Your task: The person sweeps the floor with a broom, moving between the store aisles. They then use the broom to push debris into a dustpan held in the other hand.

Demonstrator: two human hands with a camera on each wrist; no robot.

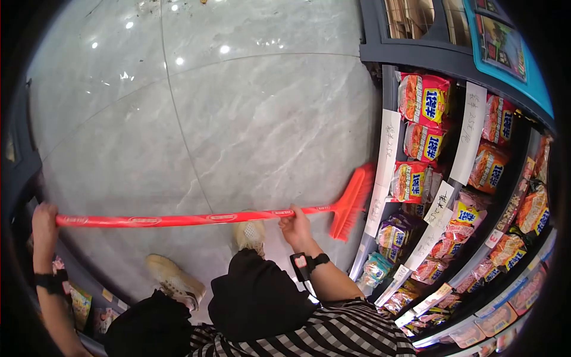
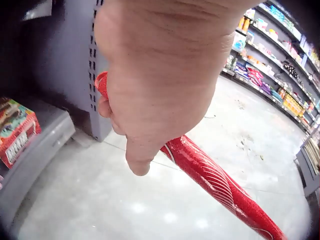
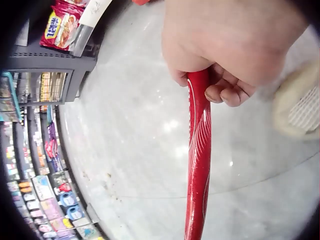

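Observation:
A red broom [image 1: 160,221] lies across the head view, its handle running nearly level from the left side to the right. My left hand [image 1: 45,220] grips the handle's end; in the left wrist view that hand [image 2: 165,75] wraps over it, and a bit of the red end shows past the fingers. Farther along, close to the bristle head [image 1: 352,201], my right hand [image 1: 295,229] holds the handle. The right wrist view has the fingers and thumb of this hand [image 3: 230,50] curled round the patterned handle [image 3: 199,150]. The bristles are right beside the lower shelf edge.
Shelves with packaged noodles [image 1: 425,98] and paper price strips [image 1: 389,143] line the right side. Grey floor tiles [image 1: 267,119] stretch ahead, with small bits of debris [image 2: 242,142] on them. My shoes [image 1: 172,276] stand below the handle. Another shelf [image 2: 45,135] borders the left.

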